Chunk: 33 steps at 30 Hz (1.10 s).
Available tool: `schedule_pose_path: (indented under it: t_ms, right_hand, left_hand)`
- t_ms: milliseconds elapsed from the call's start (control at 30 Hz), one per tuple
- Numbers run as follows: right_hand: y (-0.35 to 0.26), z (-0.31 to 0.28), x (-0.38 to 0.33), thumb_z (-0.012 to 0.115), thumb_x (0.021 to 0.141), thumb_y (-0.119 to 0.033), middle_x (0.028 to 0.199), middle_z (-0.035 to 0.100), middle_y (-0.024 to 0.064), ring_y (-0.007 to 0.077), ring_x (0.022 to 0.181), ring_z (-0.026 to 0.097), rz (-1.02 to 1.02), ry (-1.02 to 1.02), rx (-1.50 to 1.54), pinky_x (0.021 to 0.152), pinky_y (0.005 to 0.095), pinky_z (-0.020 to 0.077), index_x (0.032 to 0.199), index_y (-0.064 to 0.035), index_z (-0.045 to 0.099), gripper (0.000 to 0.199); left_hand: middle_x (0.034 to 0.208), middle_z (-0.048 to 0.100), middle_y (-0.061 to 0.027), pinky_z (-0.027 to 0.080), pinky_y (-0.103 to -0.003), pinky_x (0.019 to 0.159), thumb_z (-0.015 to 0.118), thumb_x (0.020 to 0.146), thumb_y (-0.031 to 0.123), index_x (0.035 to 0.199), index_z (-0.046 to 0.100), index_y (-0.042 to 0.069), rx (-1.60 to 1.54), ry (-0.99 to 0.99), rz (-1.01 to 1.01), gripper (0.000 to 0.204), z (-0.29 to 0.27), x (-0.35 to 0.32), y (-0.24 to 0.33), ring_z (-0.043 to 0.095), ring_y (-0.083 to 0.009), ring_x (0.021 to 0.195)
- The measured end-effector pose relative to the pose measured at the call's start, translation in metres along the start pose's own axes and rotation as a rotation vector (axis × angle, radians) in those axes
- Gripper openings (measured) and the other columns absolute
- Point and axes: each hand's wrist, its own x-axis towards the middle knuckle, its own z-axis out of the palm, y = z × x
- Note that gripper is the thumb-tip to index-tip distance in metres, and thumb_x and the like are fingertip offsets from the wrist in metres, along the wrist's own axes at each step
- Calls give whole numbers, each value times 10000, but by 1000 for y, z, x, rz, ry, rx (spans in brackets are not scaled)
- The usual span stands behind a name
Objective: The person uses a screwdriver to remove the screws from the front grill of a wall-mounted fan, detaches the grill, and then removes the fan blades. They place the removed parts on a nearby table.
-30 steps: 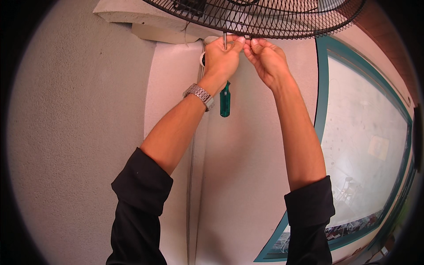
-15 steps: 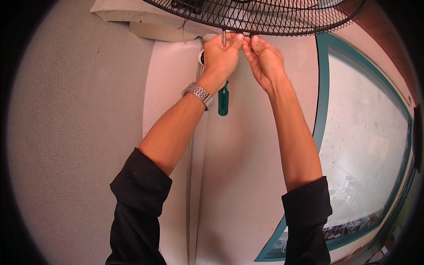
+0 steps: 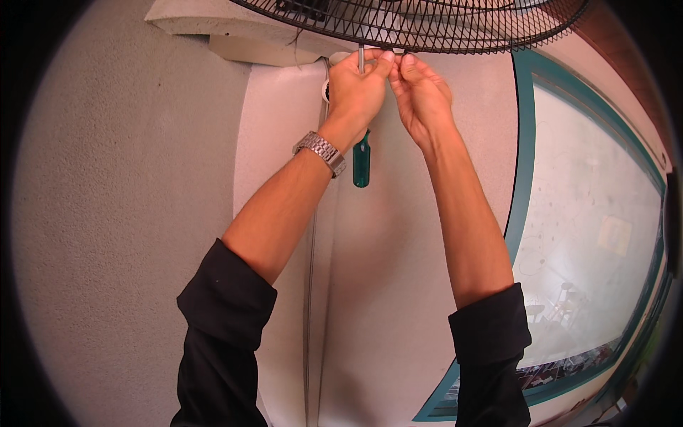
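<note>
Your left hand (image 3: 358, 85) is curled round the green screwdriver (image 3: 362, 165); right hand (image 3: 422, 85) pinches at fan guard rim (image 3: 459, 50), can't tell on what.

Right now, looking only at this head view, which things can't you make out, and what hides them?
In the head view:
Fan: its top is cut off by the upper edge.
Screwdriver: its middle is hidden by the left hand.
Right hand: anything its fingertips pinch is too small, and covered by the hand itself.
Window: shapes in the glass are too faint to name.
</note>
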Motion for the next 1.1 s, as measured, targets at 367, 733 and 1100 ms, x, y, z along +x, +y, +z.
schedule_pose_path:
  t_ms: [367,733,1100]
  right_hand:
    - [-1,6,-4,507,1020,-10,1100,576,154,208,1004,592,-2,39,126,986,305,534,1171,80,512,176]
    - [2,3,2,526,1018,-18,1100,562,147,199,1004,585,43,38,223,967,297,541,1169,95,510,189]
    - [1,7,1,512,1014,12,1102,564,142,190,996,578,19,88,180,967,291,542,1189,115,501,204]
  left_hand:
    - [915,718,-36,496,-246,729,682,951,197,1122,671,-30,-30,11,-34,284,6,-6,7,626,-81,799]
    - [1000,699,-22,435,-274,845,676,969,277,1154,658,54,-8,-44,-76,291,4,-8,9,576,-98,924]
    - [1038,719,-32,440,-265,863,677,969,266,1152,647,40,-1,-29,-77,292,5,-9,10,601,-89,947]
